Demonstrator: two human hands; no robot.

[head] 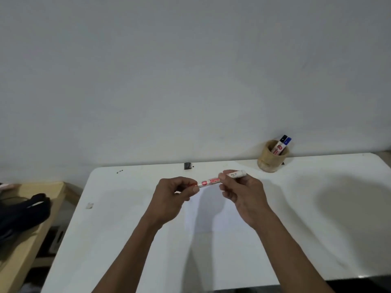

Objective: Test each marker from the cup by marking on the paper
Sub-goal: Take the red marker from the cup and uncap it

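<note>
A white marker with red lettering (211, 181) is held level above the white table (306, 218). My right hand (243, 195) grips its barrel near the right end. My left hand (175, 193) pinches its left end, where a bit of red cap shows between the fingers. Under both hands lies a white sheet of paper (211, 216), hard to tell from the table. At the back right stands a tan wooden cup (270, 157) holding two markers, one with a black cap (283, 138) and one with a blue cap (287, 141).
A small dark object (187, 166) sits at the table's far edge against the wall. A scrap of pale material (89, 205) lies near the left edge. To the left is a lower wooden surface (27, 240) with dark cloth (23, 210) on it.
</note>
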